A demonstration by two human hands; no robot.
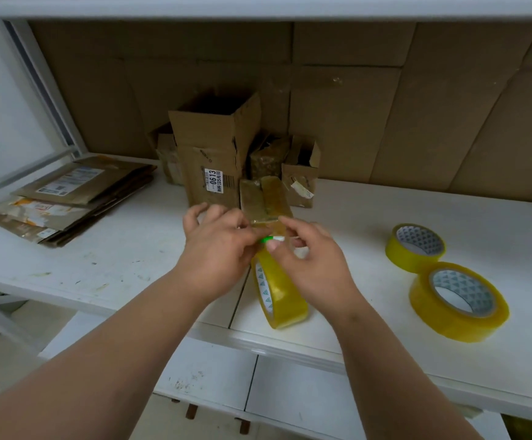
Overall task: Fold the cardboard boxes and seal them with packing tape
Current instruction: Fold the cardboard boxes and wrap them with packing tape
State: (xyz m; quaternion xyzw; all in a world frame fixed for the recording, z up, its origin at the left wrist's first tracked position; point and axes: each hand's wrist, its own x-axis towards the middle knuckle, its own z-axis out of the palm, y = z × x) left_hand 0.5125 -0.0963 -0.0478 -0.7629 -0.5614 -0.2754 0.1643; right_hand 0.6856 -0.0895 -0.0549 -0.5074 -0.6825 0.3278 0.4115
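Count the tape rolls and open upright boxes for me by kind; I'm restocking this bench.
Yellow tape rolls: 3 — one by the hands, two at right
Open upright boxes: 2 — tall, small
Total: 5

A scuffed white counter (105, 258) set in a shelving bay

Brown cardboard sheets (353, 106) line the back wall; a white shelf (258, 6) runs overhead, with white drawer fronts (290, 395) below.

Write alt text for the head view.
Both hands, left hand and right hand, pinch the tape end above an upright yellow tape roll before a small taped box. Two more rolls lie right; flattened cardboard is stacked left.
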